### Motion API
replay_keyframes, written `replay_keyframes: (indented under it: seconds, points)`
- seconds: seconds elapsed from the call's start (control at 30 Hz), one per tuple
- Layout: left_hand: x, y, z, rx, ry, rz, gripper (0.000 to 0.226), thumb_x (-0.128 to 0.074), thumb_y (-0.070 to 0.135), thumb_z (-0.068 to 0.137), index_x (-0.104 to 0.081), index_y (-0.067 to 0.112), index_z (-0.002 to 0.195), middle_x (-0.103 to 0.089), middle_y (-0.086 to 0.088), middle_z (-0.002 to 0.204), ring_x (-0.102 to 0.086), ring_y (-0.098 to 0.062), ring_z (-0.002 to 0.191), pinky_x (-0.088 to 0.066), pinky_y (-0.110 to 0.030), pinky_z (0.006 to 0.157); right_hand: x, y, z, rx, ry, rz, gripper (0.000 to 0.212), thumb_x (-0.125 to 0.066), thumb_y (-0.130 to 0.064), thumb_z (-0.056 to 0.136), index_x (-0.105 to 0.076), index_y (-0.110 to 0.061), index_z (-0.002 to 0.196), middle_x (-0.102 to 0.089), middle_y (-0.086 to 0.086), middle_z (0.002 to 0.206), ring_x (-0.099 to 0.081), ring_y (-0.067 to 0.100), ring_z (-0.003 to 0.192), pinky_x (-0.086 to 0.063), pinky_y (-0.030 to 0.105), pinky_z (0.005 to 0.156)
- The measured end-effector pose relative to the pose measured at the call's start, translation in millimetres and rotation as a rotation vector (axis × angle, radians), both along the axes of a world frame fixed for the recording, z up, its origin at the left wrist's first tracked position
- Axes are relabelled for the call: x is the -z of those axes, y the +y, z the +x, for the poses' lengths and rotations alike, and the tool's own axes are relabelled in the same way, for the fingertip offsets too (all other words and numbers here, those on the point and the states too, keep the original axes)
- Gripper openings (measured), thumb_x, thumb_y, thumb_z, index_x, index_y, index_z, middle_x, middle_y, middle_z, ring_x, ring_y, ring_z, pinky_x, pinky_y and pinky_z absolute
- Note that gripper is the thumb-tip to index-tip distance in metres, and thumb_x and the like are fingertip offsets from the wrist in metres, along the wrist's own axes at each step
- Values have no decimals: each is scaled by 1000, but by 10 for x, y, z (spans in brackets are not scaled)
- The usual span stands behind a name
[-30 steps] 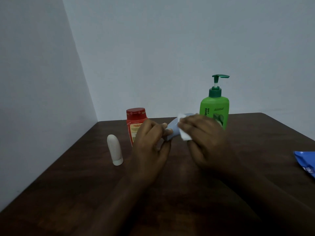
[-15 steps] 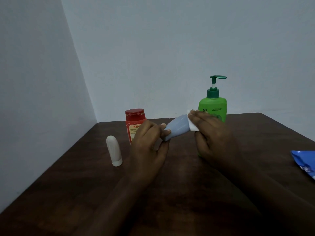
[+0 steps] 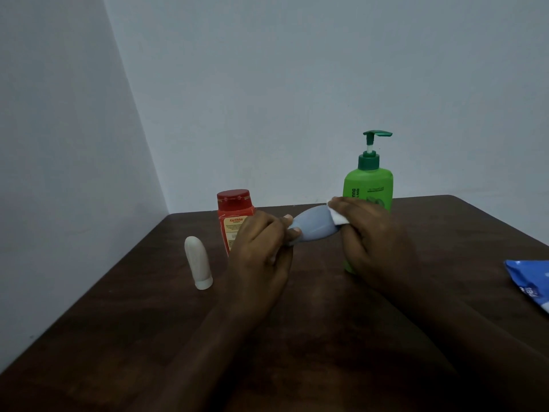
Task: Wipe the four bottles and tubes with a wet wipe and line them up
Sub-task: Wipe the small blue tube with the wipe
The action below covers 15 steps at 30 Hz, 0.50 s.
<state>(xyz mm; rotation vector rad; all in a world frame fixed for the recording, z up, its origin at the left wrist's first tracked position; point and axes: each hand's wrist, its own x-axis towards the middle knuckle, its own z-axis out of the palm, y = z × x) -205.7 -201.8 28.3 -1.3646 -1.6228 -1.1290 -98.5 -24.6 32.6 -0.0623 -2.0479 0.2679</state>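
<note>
Tube: blue-grey tube (image 3: 315, 227) lies roughly level in the air above the table (image 3: 460, 227), between the two hands, with its narrow end to the left and its broad end to the right.
Left hand: left hand (image 3: 258, 248) pinches the tube's narrow end between thumb and curled fingers; the forearm reaches in from the lower edge.
Right hand: right hand (image 3: 374, 242) has its fingers curled over a white wet wipe (image 3: 338, 218) and clamps it against the tube's broad end; only a small fold of the wipe shows past the fingers.
Red bottle: red bottle (image 3: 233, 212) with a red cap and a pale label stands upright toward the back of the table, its right side hidden behind the left hand.
White tube: white tube (image 3: 197, 261) stands upright on its cap, rounded end up, just left of the red bottle and nearer the camera, apart from both hands.
Green bottle: green pump bottle (image 3: 368, 185) stands upright behind the right hand, pump nozzle pointing right; the hand covers much of its lower half.
Packet: blue packet (image 3: 528, 281) lies flat at the table's right edge, partly out of view, well apart from the bottles.
Setting: dark brown tabletop set into a corner of plain pale walls (image 3: 267, 84).
</note>
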Motion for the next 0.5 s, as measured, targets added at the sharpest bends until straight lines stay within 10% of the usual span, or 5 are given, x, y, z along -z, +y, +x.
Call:
replay_keyframes:
  seconds: [0.5]
  points:
    - [-1, -10, 1, -6, -88, 68, 23, -85, -7, 78, -65, 3, 84, -66, -8, 90, -68, -19, 91, -57, -31, 77, -45, -119, 18, -94, -2, 284, 42, -51, -3, 86, -69, 5, 123, -66, 18, 132, -61, 32, 127, -46, 48, 110]
